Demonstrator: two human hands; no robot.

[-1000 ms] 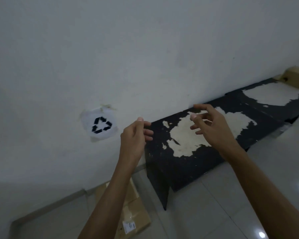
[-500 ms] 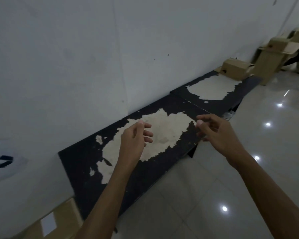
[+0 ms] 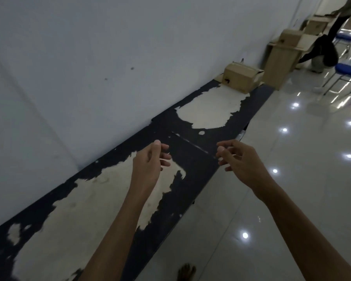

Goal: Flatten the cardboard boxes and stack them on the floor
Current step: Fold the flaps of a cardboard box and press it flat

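Both hands are held out empty above the black peeling bench [image 3: 193, 151] along the wall: left hand [image 3: 150, 165] and right hand [image 3: 239, 161] with fingers loosely curled, nothing gripped. An unflattened cardboard box [image 3: 241, 78] stands at the bench's far end, taller boxes [image 3: 282, 55] beyond it. Risk judged: a slip on the glossy floor [image 3: 292, 189] during the approach. Against half a second earlier, the view is swung further along the bench, bringing a blue chair [image 3: 349, 72] into sight

Two empty, loosely curled hands, left hand [image 3: 150, 163] and right hand [image 3: 239, 163], above a peeling black panel [image 3: 193, 151].
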